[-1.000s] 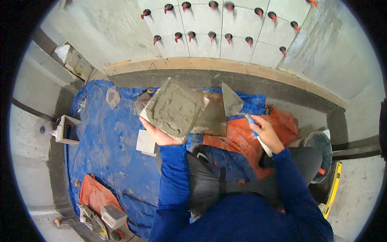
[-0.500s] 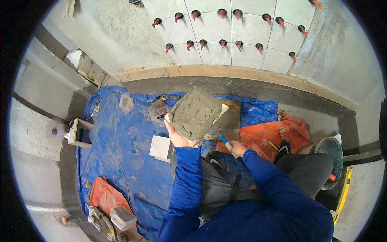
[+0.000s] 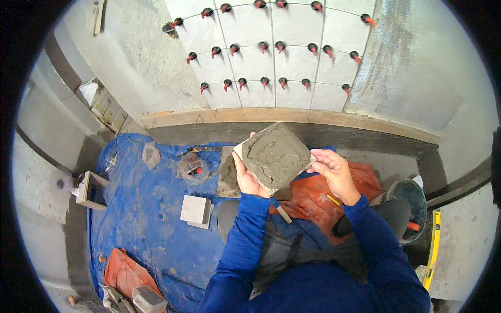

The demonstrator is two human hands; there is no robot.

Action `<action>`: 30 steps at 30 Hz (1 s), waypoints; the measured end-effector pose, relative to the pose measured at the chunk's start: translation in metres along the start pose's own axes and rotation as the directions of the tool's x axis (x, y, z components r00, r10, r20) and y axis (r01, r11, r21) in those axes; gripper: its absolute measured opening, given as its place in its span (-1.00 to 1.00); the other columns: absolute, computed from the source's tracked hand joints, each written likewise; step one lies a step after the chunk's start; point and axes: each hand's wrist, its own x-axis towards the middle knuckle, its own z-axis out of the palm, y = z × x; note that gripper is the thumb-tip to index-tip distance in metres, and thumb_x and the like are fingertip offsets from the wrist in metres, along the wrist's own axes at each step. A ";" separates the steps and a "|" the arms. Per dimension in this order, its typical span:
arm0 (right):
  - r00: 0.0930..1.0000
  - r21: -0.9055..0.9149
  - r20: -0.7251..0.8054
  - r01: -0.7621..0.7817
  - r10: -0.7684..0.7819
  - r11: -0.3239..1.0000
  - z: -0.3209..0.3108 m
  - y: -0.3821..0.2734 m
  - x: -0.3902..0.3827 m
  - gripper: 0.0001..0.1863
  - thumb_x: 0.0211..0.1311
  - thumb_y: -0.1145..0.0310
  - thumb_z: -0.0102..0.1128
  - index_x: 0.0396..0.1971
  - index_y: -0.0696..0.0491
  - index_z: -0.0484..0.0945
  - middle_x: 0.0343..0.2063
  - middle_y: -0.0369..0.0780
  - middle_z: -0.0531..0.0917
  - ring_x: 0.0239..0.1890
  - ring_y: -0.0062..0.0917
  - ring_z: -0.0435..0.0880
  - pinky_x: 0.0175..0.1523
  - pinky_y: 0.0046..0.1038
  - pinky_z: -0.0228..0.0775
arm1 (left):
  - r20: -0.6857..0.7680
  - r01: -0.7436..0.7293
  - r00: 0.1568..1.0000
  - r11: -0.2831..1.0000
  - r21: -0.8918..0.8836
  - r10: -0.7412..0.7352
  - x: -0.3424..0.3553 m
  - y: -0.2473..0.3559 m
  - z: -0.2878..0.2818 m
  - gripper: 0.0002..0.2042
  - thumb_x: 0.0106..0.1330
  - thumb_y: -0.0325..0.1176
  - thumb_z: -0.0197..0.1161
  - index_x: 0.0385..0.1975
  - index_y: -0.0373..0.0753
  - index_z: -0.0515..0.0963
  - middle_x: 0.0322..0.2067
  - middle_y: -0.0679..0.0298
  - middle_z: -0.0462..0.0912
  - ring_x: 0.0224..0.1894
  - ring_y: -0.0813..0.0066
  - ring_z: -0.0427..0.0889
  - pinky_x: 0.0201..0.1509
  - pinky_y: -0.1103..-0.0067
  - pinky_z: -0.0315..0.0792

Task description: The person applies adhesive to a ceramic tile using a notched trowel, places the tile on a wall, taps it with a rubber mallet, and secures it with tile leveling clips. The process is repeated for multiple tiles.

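Before the tiled wall (image 3: 252,67), the left grip (image 3: 247,178) is cradling a mortar-covered tile (image 3: 277,158), the right grip (image 3: 335,172) is pinching its corner, and tilting could shed mortar (image 3: 282,146).

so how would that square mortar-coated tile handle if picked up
The square pale tile coated in grey mortar is likely stiff, its edges looking straight; probably heavyish for its size, given the thick layer; its moist-looking top might smear if touched.

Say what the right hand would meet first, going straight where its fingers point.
The right hand would first meet the pale square tile coated with grey mortar; it seems to touch the right corner, though depth is unclear.
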 end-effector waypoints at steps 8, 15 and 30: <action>0.974 -0.009 -0.127 0.190 -0.189 0.982 -0.033 -0.061 -0.023 -0.73 0.32 0.61 0.29 0.01 0.24 0.60 -0.18 -0.11 0.75 -0.16 -0.44 0.76 -0.03 -0.40 0.67 | 0.175 0.131 0.977 0.990 -0.046 -0.121 0.005 -0.040 0.037 -0.36 0.61 0.17 -0.22 0.55 -0.04 0.12 0.51 0.08 0.19 0.51 0.02 0.23 0.53 0.03 0.15; 0.814 -0.252 -0.092 0.538 -0.573 0.804 -0.043 -0.146 -0.020 -0.81 0.34 0.60 0.30 -0.08 0.24 0.64 -0.25 -0.18 0.76 -0.22 -0.56 0.73 -0.06 -0.49 0.62 | 0.151 0.202 0.967 0.979 0.027 -0.204 0.026 -0.054 0.114 -0.40 0.60 0.10 -0.12 0.42 -0.22 0.31 0.43 0.00 0.32 0.46 -0.06 0.30 0.52 -0.02 0.18; 0.617 -0.565 -0.419 0.398 -0.667 0.723 -0.135 -0.240 -0.006 -0.83 0.40 0.38 0.33 -0.22 0.19 0.67 -0.44 -0.26 0.68 -0.46 -0.69 0.59 -0.34 -0.63 0.44 | 0.092 0.540 0.837 0.841 0.028 -0.540 0.114 -0.195 0.162 -0.31 0.57 0.13 -0.08 0.29 -0.47 0.04 0.28 -0.40 0.18 0.39 -0.52 0.21 0.44 -0.28 0.23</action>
